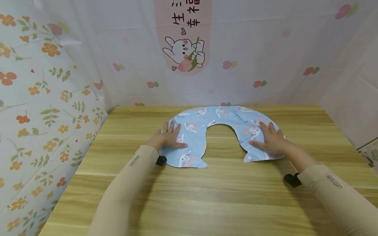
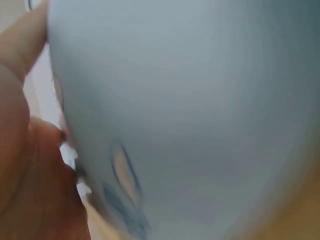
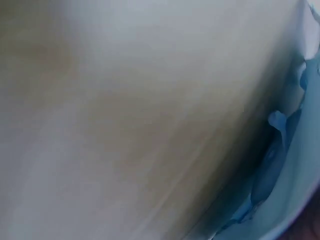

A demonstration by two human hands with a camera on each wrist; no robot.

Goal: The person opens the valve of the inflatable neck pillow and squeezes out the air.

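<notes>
A light blue, U-shaped neck pillow cover point(image 1: 218, 114) lies on the wooden table point(image 1: 206, 203), its curve toward the back and its two ends toward me. White long-eared cartoon characters are printed on it. My left hand point(image 1: 169, 136) rests on its left side with spread fingers. On the opposite side, my right hand point(image 1: 271, 139) touches the cover with its fingers extended. In the left wrist view the blurred cover point(image 2: 175, 100) fills most of the picture beside the hand point(image 2: 30, 150). The right wrist view catches the cover's raised, wrinkled edge point(image 3: 295, 185) over the table.
Behind the table hangs a white cloth point(image 1: 251, 49) printed with a rabbit and small fruit. A flower-patterned cloth point(image 1: 50, 114) covers the left side. Small black devices point(image 1: 292, 179) sit at both wrists, by the beige sleeves point(image 1: 336, 193).
</notes>
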